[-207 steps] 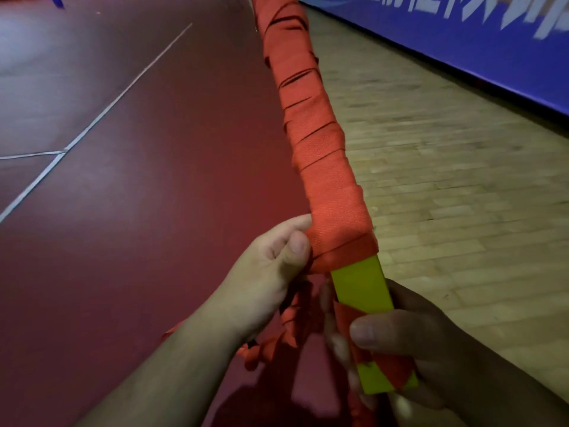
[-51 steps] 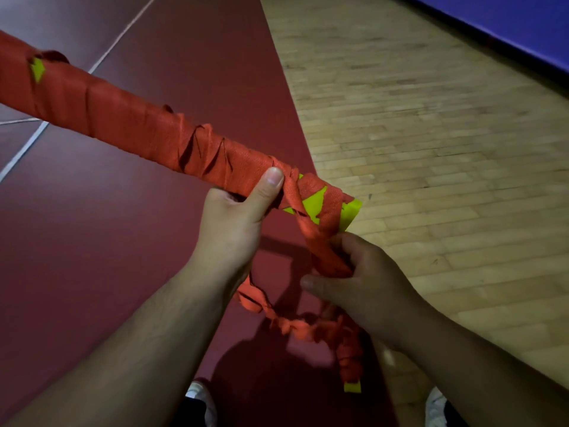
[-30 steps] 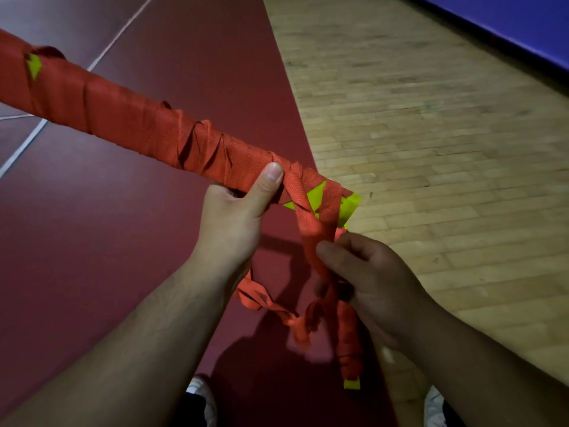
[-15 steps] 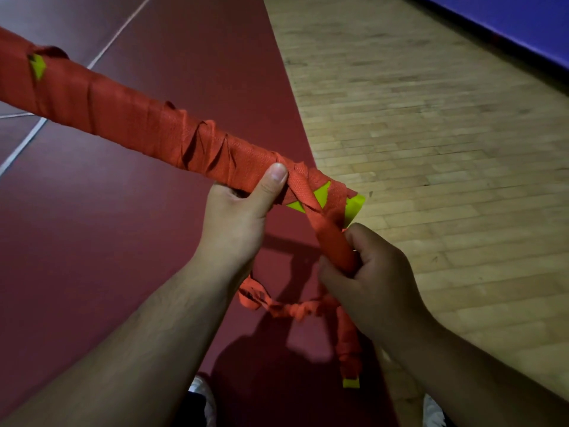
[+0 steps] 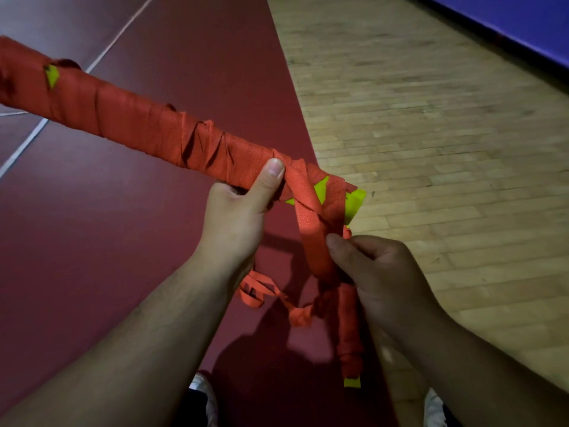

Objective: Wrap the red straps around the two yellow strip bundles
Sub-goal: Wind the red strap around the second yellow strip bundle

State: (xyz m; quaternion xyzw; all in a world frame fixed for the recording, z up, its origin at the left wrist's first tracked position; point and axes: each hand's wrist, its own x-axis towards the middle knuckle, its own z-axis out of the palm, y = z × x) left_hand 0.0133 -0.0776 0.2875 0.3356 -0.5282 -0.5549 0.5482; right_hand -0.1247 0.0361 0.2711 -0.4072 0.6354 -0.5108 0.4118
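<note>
A long yellow strip bundle [image 5: 354, 203], almost wholly covered in red strap wrapping [image 5: 129, 124], runs from the upper left down to the centre. Yellow shows only in small gaps and at its near end. My left hand [image 5: 237, 217] grips the bundle from below, thumb pressed on the wrapping near the end. My right hand [image 5: 375, 272] pinches the loose red strap [image 5: 311, 229] that comes off the bundle's end. A second, thinner red-wrapped piece with a yellow tip [image 5: 351, 382] hangs below my right hand. Loose strap loops [image 5: 261, 294] dangle between my forearms.
Below lies a dark red floor mat [image 5: 92, 241] with white lines at the left, and a wooden plank floor [image 5: 446, 134] at the right. A blue wall [image 5: 523, 23] runs along the upper right. My shoes [image 5: 203, 392] show at the bottom.
Since 6.9 s ago the bundle swung from upright to lying leftward, and its bare yellow end got covered. In the last second my right hand shifted along the loose strap, holding it taut.
</note>
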